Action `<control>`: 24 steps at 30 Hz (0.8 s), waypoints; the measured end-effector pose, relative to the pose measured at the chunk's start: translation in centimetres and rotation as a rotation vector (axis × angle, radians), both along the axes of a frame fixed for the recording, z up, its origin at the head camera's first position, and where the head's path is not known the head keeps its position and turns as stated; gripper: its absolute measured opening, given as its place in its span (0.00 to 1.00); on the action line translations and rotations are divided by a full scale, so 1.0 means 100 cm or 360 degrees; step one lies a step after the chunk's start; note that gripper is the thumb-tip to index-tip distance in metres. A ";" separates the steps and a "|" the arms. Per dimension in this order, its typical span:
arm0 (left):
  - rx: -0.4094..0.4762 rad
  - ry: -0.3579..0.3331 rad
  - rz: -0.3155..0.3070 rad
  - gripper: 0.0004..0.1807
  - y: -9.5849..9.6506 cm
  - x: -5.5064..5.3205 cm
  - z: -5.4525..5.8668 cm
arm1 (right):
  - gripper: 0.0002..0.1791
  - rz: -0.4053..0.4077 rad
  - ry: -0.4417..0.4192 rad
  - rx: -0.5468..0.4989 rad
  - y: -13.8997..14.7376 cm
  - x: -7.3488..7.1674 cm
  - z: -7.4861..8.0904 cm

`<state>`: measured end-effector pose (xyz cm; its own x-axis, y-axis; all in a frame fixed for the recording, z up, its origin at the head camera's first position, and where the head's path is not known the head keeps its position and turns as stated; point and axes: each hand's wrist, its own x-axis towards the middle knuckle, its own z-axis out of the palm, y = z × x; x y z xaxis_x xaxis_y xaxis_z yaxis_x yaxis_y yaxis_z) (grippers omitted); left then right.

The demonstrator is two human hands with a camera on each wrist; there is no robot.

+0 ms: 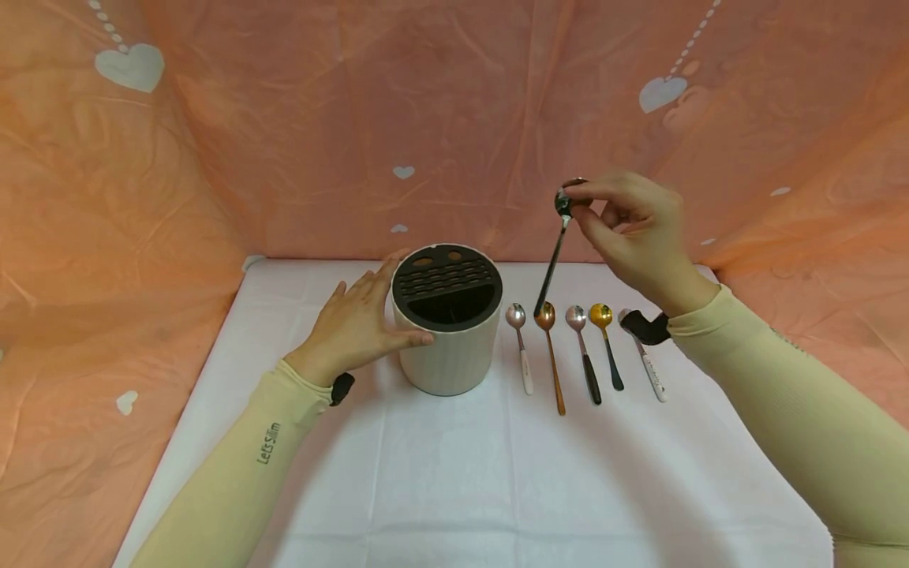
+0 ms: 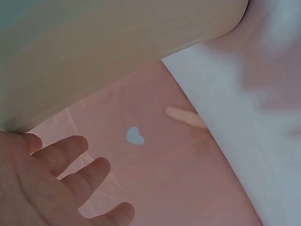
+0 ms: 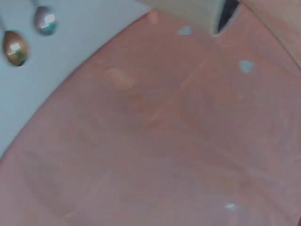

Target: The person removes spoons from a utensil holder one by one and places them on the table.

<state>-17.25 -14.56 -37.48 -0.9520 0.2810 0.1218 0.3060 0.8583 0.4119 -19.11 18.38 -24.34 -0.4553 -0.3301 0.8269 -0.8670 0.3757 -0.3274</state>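
Observation:
In the head view a white, round utensil holder (image 1: 446, 361) with a black slotted lid (image 1: 447, 282) stands upright on the table. My left hand (image 1: 358, 323) rests against its left side, thumb across the front near the rim and the other fingers spread straight; the left wrist view shows those fingers (image 2: 89, 179) beside the holder's wall (image 2: 108, 52). Up to the right, my right hand (image 1: 635, 225) pinches a metal spoon (image 1: 551, 268) by its bowl, between thumb and fingertips. Its dark handle slants downward, the end overlapping a copper spoon (image 1: 554, 363) in this view.
Right of the holder several spoons lie in a row: one white-handled (image 1: 524, 363), one black-handled (image 1: 588, 375), one gold-bowled (image 1: 611, 355), and another white-handled spoon (image 1: 652, 375) partly behind the right wrist. Pinkish-orange cloth (image 1: 341, 142) with hearts hangs behind the white table (image 1: 440, 473).

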 end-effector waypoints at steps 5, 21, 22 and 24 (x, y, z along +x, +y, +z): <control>-0.0013 -0.0020 0.0011 0.67 0.000 0.000 0.001 | 0.15 -0.0139 -0.0126 0.0203 0.035 -0.006 -0.023; -0.0016 -0.0023 0.0004 0.67 0.000 0.000 0.001 | 0.15 -0.0544 -0.0898 0.0569 0.142 -0.024 -0.099; -0.0017 -0.0024 0.0004 0.67 0.000 0.000 0.001 | 0.15 -0.0576 -0.0948 0.0602 0.147 -0.024 -0.102; -0.0019 -0.0026 0.0005 0.67 0.000 0.000 0.001 | 0.15 -0.0623 -0.1038 0.0658 0.154 -0.025 -0.107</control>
<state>-17.28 -14.52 -37.42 -0.9547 0.2794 0.1027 0.2966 0.8640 0.4068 -21.62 33.80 -35.03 -0.9408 -0.2669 0.2090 -0.3367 0.8065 -0.4859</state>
